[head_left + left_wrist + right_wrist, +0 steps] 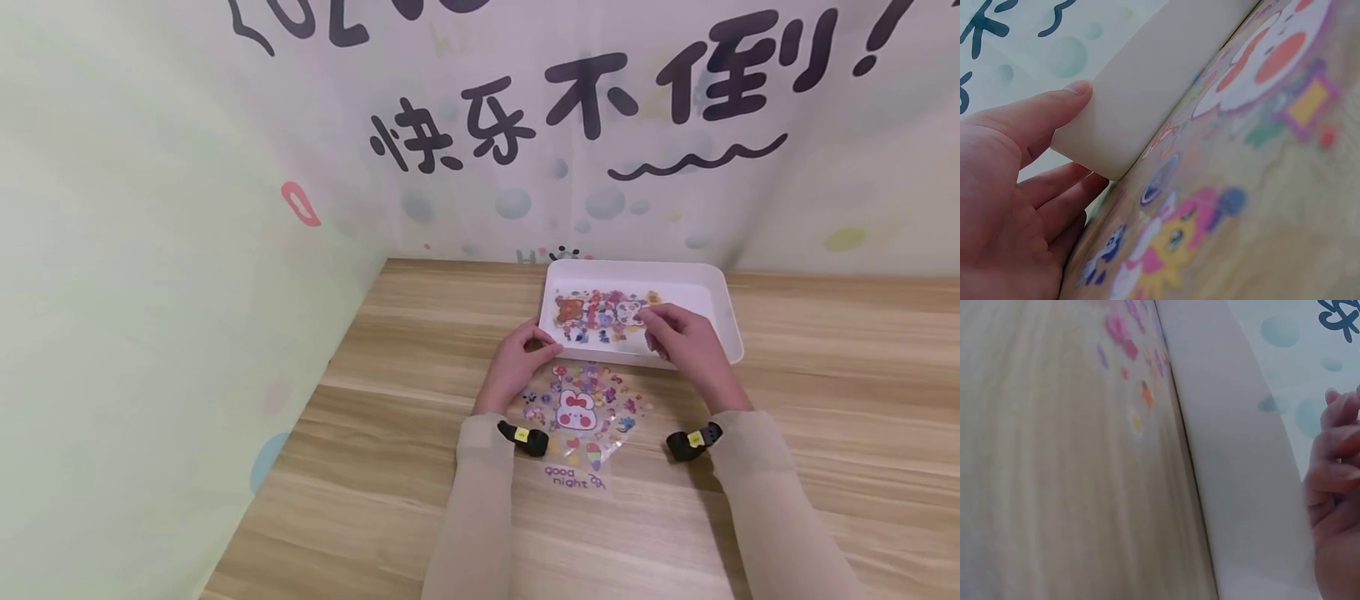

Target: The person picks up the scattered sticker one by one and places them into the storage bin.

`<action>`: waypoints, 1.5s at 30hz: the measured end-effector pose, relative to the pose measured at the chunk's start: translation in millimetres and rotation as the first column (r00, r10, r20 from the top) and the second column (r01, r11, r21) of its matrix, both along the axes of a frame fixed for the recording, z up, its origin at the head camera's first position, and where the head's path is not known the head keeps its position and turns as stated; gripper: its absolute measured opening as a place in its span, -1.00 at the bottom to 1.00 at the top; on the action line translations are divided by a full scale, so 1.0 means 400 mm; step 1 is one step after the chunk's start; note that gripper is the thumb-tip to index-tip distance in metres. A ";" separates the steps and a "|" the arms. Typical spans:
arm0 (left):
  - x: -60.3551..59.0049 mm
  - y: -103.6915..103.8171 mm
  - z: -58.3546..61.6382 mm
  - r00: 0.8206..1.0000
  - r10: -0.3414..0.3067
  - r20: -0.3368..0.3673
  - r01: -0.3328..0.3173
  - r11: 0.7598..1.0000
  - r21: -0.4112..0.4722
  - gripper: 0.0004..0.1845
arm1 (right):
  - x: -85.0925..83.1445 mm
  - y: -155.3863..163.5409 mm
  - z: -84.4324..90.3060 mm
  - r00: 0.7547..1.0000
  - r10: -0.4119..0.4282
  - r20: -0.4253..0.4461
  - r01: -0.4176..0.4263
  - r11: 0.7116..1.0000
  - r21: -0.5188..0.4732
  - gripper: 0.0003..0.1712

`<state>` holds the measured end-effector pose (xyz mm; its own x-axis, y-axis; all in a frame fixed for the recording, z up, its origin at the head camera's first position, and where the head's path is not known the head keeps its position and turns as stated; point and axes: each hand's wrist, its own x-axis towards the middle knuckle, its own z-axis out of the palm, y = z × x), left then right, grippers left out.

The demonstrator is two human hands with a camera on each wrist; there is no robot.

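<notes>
Tray [690, 290]: on the table [420, 367], just beyond the printed sheet [576, 412]; looks light, stiff and smooth, best held by its corners.
Left hand [517, 358]: I grip the tray's near left corner.
Stickers [600, 315]: lying in the tray; probably thin, bendy, easily creased, best lifted by an edge.
Right hand [686, 342]: curled over the tray; whether I'm pinching a sticker, I cannot tell.

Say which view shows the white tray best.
The head view: it shows the white tray nearly whole, inside included. The left wrist view shows only part of its outer wall, close up; the right wrist view likewise.
</notes>
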<state>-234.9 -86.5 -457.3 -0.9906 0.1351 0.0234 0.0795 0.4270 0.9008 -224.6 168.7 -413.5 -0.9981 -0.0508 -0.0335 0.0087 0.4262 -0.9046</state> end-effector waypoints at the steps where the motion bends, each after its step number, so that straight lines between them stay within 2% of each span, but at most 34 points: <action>1: 0.000 0.000 0.000 1.000 0.002 0.000 -0.002 1.000 -0.001 -0.81 | 0.001 -0.001 0.003 1.000 0.007 -0.001 -0.007 1.000 0.003 -0.37; 10: 0.001 0.001 -0.001 1.000 0.010 0.002 -0.010 1.000 -0.003 -0.78 | 0.018 -0.011 0.020 0.995 0.082 -0.050 -0.079 0.994 0.074 -0.46; 21: 0.002 -0.002 0.001 1.000 0.011 0.003 -0.011 1.000 0.004 -0.77 | 0.044 0.012 0.017 0.988 0.153 -0.009 -0.150 0.977 0.148 -0.40; 28: 0.001 0.001 -0.001 1.000 0.021 0.010 -0.020 1.000 -0.011 -0.75 | 0.066 0.038 0.004 0.976 0.217 -0.007 -0.210 0.954 0.215 -0.45; 35: 0.001 0.003 -0.001 1.000 0.022 0.010 -0.021 1.000 -0.006 -0.74 | 0.078 0.048 -0.004 0.959 0.283 -0.014 -0.265 0.914 0.306 -0.47; 45: -0.002 0.001 -0.004 1.000 0.012 -0.002 -0.012 1.000 0.004 -0.77 | 0.085 0.042 -0.002 0.947 0.321 0.005 -0.307 0.901 0.307 -0.49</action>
